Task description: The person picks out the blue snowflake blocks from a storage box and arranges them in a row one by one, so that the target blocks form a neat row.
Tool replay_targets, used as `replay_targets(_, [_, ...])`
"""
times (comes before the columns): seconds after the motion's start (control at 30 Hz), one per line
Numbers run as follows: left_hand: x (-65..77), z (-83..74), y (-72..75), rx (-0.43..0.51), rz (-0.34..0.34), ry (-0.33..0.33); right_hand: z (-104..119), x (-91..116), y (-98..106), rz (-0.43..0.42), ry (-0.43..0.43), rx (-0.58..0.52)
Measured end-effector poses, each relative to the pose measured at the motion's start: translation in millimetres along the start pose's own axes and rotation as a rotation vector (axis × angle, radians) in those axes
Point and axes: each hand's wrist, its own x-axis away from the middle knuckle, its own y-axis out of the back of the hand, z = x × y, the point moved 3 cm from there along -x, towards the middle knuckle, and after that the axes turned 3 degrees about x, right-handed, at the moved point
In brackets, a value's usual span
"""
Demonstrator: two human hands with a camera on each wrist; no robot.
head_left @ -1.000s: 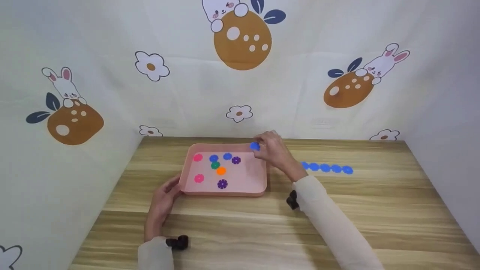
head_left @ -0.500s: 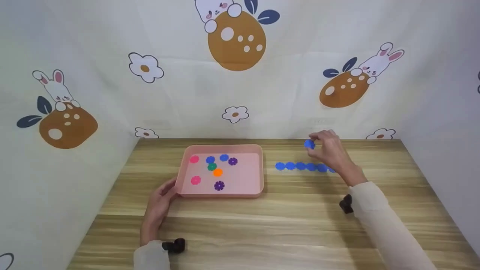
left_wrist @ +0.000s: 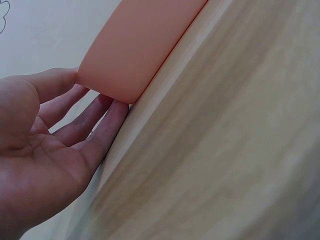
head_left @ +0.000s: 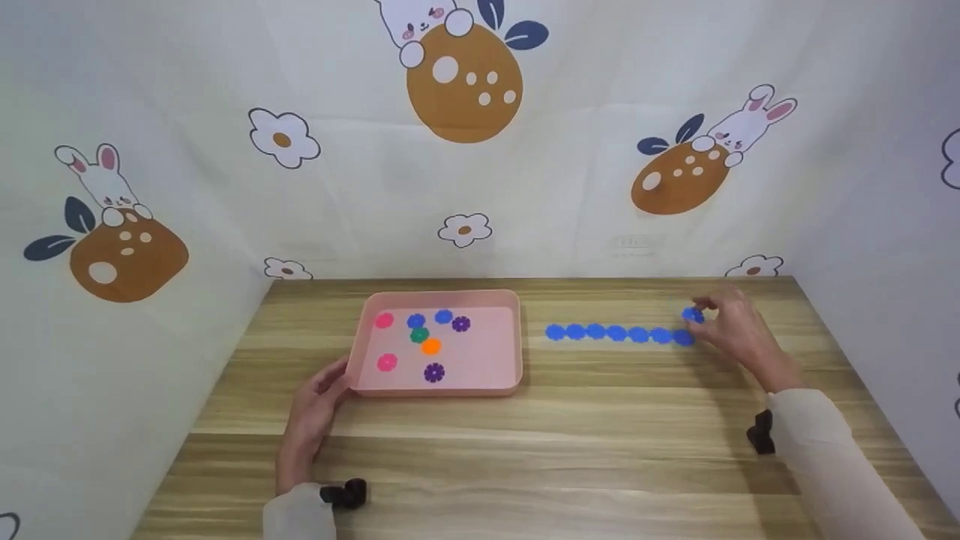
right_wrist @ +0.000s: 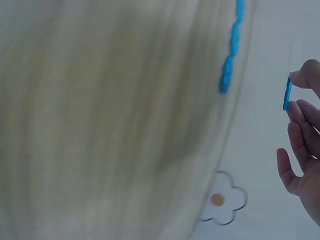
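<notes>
The blue disc (head_left: 692, 315) was pinched in my right grip (head_left: 741, 334), above the tabletop (head_left: 525, 465), near the right end of the blue row (head_left: 616, 333). A light edge hold seemed best for level placement. My left grip (head_left: 311, 409) held the pink tray (head_left: 487, 352).

Blue row (right_wrist: 234, 42) partly beyond right-wrist view's edge

Left hand (left_wrist: 47, 155) up against the pink tray (left_wrist: 135, 50), thumb at its edge, fingers touching lower down, wooden tabletop (left_wrist: 215, 125) beside the palm, pale wall (left_wrist: 55, 35) beyond!
</notes>
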Motion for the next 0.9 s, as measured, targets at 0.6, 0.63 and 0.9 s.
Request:
replay_targets(0.6, [2.0,-2.2,-1.3,0.071,-0.013,-0.064,-28.5,7.1,-6.8,0.119,0.001,0.017])
replay_targets(0.63, [2.3,-2.5,-1.2,0.061,-0.012,-0.06,-24.2,5.7,-4.6,0.123,-0.003,0.018])
replay_targets(0.9, [2.9,-2.0,-1.6,0.061,0.005,-0.024,49.6,-27.7,5.9,0.084,0.099,-0.058])
